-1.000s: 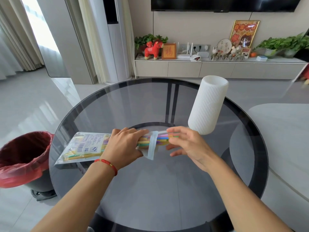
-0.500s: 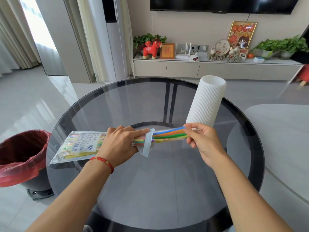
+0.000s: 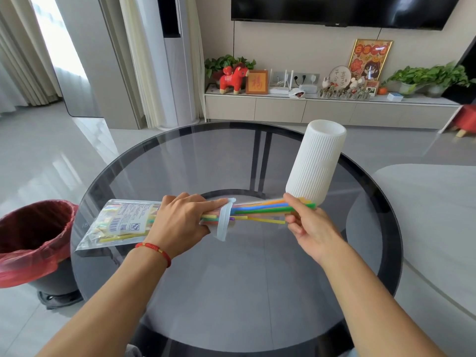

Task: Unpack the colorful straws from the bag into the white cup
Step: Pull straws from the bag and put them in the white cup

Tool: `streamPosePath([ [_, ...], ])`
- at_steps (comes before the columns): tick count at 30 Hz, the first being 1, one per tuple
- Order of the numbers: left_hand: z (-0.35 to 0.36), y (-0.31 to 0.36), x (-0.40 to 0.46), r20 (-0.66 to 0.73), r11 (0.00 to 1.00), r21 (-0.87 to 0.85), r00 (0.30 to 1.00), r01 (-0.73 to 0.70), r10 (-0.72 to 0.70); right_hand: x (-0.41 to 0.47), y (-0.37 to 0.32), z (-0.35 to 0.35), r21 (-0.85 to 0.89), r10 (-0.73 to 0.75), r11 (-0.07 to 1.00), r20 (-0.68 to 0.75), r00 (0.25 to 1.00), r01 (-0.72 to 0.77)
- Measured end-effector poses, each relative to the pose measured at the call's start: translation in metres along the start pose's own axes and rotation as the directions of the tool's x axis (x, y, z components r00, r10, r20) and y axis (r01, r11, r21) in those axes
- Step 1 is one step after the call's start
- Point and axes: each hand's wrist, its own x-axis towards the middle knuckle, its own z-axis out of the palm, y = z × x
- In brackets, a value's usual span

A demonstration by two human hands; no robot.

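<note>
Now, compared with a second ago, a bundle of colourful plastic straws (image 3: 260, 208) is seen drawn much further out of the clear printed plastic bag (image 3: 121, 222), which is held level above the round smoked-glass table (image 3: 231, 292) by the left hand (image 3: 180, 222), its fingers clenched round the bag's neck. The free ends of the straws are pinched between thumb and curled fingers of the right hand (image 3: 309, 228), just beside the base of the tall ribbed white cup (image 3: 316, 163). Nothing has yet been placed in the cup, so the extraction is judged to be partway done.

Home living room — wall TV (image 3: 345, 9), low media cabinet (image 3: 309, 112), curtains (image 3: 144, 60), potted plants (image 3: 427, 76).
</note>
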Motion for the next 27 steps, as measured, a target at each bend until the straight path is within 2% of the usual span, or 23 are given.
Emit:
streamPosePath([
  [4, -0.002, -0.001, -0.002, 0.011, 1.000, -0.019, 1.000, -0.012, 0.012, 0.003, -0.006, -0.011, 0.008, -0.043, 0.999, -0.091, 0.995, 0.044],
  [9, -0.002, -0.002, -0.003, 0.025, 1.000, -0.021, 1.000, -0.008, 0.008, 0.003, -0.018, -0.039, 0.104, -0.067, 0.990, -0.235, 0.970, 0.093],
  [13, -0.001, -0.003, -0.005, 0.030, 0.999, -0.040, 1.000, -0.004, 0.005, -0.003, -0.010, -0.037, -0.035, -0.034, 0.999, -0.178, 0.983, 0.028],
  [15, -0.003, -0.005, -0.006, 0.051, 1.000, -0.012, 0.999, 0.002, -0.001, -0.005, -0.007, -0.034, -0.071, -0.062, 0.996, -0.159, 0.985, 0.051],
  [20, 0.002, 0.009, -0.010, 0.194, 0.995, 0.089, 0.981, -0.042, 0.024, -0.015, 0.000, -0.021, -0.081, -0.087, 0.993, -0.049, 0.995, 0.083],
  [23, 0.010, 0.029, -0.009, 0.175, 0.996, 0.047, 0.983, -0.072, 0.063, -0.020, 0.013, -0.006, -0.061, -0.071, 0.996, 0.029, 0.997, 0.073],
  [27, 0.022, 0.051, -0.006, 0.121, 0.990, 0.081, 0.987, -0.118, 0.108, -0.022, 0.022, 0.003, -0.121, -0.106, 0.987, 0.035, 0.994, 0.109],
])
